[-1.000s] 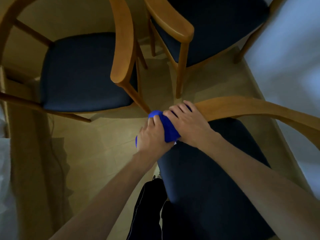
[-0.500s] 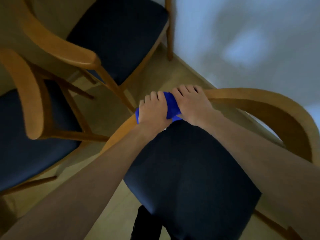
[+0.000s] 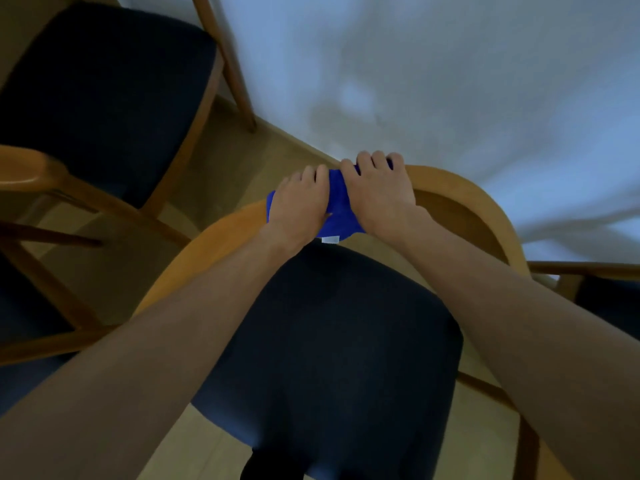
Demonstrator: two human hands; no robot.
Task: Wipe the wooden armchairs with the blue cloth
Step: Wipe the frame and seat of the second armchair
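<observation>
The blue cloth (image 3: 336,206) is draped over the curved wooden back rail of the nearest armchair (image 3: 478,209), which has a dark blue seat below my forearms. My left hand (image 3: 300,206) presses on the cloth's left part, fingers curled over the rail. Right beside it, my right hand (image 3: 377,192) grips the cloth's right part, fingers wrapped over the rail's far edge. A small white tag hangs from the cloth's lower edge. Most of the cloth is hidden under both hands.
A second armchair (image 3: 104,81) with a dark seat stands at the upper left, its armrest (image 3: 31,171) reaching toward the near chair. A white wall (image 3: 450,81) is just behind the rail. Another chair's wooden arm (image 3: 585,268) shows at the right edge. Wood floor lies between.
Both hands have slid with the cloth to the right along the curved back rail, from its left end toward its top. The view has swung right, toward the wall.
</observation>
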